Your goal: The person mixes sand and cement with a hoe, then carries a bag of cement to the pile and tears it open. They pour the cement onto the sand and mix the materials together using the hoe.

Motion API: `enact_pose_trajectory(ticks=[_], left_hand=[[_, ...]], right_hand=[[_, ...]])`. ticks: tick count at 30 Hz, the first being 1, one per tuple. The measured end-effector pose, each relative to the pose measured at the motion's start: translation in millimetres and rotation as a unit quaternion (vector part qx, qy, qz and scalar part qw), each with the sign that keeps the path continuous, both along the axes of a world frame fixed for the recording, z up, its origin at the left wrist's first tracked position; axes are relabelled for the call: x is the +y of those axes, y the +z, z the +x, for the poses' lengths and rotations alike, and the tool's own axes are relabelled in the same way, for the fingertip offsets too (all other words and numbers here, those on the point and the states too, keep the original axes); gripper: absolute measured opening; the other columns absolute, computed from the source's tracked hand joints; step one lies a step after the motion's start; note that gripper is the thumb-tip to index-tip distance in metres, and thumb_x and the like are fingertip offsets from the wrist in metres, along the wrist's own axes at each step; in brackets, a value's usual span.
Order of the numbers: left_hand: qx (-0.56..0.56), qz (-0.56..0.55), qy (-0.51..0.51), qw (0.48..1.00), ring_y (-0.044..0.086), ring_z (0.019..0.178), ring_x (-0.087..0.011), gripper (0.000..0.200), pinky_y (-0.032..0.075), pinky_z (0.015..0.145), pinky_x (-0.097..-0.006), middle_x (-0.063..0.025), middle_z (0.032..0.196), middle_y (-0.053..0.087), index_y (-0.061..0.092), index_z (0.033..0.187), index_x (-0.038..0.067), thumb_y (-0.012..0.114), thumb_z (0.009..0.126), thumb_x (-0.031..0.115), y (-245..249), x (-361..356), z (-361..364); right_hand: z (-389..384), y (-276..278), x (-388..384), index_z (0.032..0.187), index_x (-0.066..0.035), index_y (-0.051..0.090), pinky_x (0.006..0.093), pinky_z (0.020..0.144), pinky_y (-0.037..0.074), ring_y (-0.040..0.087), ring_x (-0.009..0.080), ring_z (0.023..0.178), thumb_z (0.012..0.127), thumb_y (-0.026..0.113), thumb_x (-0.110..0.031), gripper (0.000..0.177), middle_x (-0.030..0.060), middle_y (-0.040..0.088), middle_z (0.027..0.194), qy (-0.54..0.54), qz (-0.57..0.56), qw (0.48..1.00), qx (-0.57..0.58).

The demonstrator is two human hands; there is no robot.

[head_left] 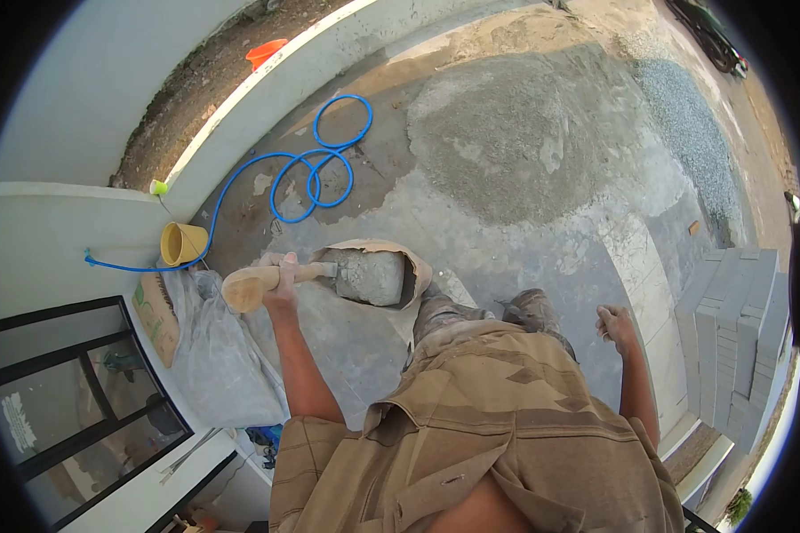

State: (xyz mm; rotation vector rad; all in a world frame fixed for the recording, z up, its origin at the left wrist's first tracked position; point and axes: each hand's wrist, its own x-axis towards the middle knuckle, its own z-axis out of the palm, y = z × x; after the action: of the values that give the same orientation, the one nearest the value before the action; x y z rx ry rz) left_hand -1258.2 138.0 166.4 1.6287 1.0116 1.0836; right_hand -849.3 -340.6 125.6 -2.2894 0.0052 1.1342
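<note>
My left hand (280, 277) is wrapped around the thick wooden handle (249, 289) of a tool. The tool's metal end reaches over the mouth of a torn paper bag (425, 271), and its working part cannot be made out. Grey cement-like powder (372, 277) fills the bag, which stands on the floor just in front of my feet. Out to the right side, my right hand (615, 325) hangs with dusty, curled fingers and nothing visible in them. It is away from the bag and the tool.
A blue hose (280, 194) lies coiled on the concrete beside a yellow bucket (184, 242). Plastic sheeting (213, 355) and another bag (154, 315) are at left. Ahead spreads a grey sand-like heap (516, 133), with gravel (689, 124) beyond. Grey blocks (729, 329) are stacked at right.
</note>
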Motion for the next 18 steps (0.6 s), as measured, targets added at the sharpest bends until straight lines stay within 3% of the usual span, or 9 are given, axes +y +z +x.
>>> enact_pose_trajectory(ticks=[4, 10, 18], left_hand=[[-0.058, -0.047, -0.022, 0.997, 0.044, 0.056, -0.0087, 0.021, 0.036, 0.055, -0.0242, 0.0, 0.059, 0.047, 0.046, 0.065, 0.007, 0.06, 0.08, 0.007, 10, 1, -2], [-0.121, -0.029, -0.093, 0.988, 0.037, 0.05, -0.0118, 0.021, 0.036, 0.054, -0.0279, -0.0017, 0.055, 0.041, 0.041, 0.066, 0.008, 0.052, 0.083, 0.004, 66, 5, 1], [-0.05, 0.01, -0.048, 0.998, 0.035, 0.049, -0.0128, 0.022, 0.034, 0.053, -0.0298, -0.0015, 0.053, 0.035, 0.04, 0.066, 0.009, 0.05, 0.085, 0.009, 187, 2, 93]], right_hand=[[6, -17, -17, 0.094, 0.003, 0.062, 0.0252, 0.039, 0.039, 0.053, 0.0116, 0.047, 0.087, 0.055, -0.021, 0.026, 0.0054, 0.056, 0.062, -0.007, 0.002, 1.0, 0.002], [22, -36, -55, 0.097, 0.003, 0.062, 0.0254, 0.039, 0.04, 0.053, 0.0119, 0.047, 0.086, 0.055, -0.02, 0.027, 0.0061, 0.057, 0.063, -0.022, -0.016, 1.0, 0.003], [60, -96, -132, 0.099, 0.004, 0.062, 0.0259, 0.04, 0.041, 0.055, 0.0128, 0.049, 0.086, 0.054, -0.018, 0.027, 0.0067, 0.058, 0.063, -0.065, -0.02, 0.997, 0.036]])
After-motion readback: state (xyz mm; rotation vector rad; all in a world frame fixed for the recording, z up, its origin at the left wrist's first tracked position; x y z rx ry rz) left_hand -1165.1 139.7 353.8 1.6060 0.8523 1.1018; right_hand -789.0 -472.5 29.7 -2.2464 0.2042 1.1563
